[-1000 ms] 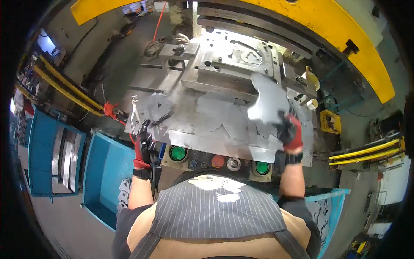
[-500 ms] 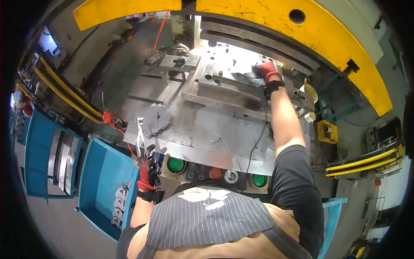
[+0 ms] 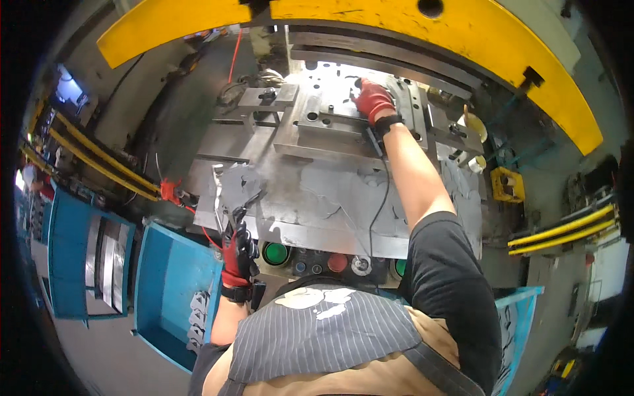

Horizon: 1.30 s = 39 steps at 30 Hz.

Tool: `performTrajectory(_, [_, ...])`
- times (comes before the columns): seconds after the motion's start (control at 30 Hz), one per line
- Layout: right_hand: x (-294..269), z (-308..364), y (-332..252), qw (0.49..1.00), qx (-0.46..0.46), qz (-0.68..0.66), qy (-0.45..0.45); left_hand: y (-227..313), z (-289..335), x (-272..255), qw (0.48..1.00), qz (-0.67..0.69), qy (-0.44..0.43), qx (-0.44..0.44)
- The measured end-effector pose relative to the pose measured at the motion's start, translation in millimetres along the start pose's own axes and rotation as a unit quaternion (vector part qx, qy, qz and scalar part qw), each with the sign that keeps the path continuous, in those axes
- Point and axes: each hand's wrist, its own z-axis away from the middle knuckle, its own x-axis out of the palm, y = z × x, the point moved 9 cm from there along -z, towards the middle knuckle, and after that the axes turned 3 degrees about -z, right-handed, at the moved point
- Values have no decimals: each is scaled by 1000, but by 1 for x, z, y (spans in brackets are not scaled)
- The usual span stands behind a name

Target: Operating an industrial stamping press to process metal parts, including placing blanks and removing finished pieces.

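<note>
Nearest me: striped apron (image 3: 323, 340), btwn my forearms. Blue bin (image 3: 172, 267) is L of my L hand (image 3: 239, 257), w/ grey metal pcs (image 3: 197, 322) in it on that hand's side. L hand, red/blk glove, is wrapped round the handles of the pliers (image 3: 218, 197), tips pointing away from me. Green button (image 3: 276, 253) just R of it, red button (image 3: 337, 263) further R. Table (image 3: 284, 208) beyond; grey sheets (image 3: 243, 179) lie on it just past L hand, by the pliers. Dark cord (image 3: 379, 214) trails below R wrist. R hand (image 3: 373, 99), red glove, is well fwd, over the metal block (image 3: 323, 135); fingertips hidden, can't tell if gripping anything. Yellow beam (image 3: 370, 12) beyond R hand.
</note>
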Motion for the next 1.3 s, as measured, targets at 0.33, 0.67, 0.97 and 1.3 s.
performTrajectory(0.33, [-75, 367, 123, 830, 146, -456, 284, -43, 33, -166, 941, -22, 336, 24])
performTrajectory(0.67, [119, 544, 228, 610, 504, -609, -57, -206, -4, -103, 933, -160, -40, -321])
performTrajectory(0.97, [147, 545, 259, 691, 462, -554, -51, -197, -23, -91, 897, -285, -41, -335])
performTrajectory(1.3, [153, 552, 272, 712, 438, -549, -26, -217, -35, -96, 889, -293, -77, -344])
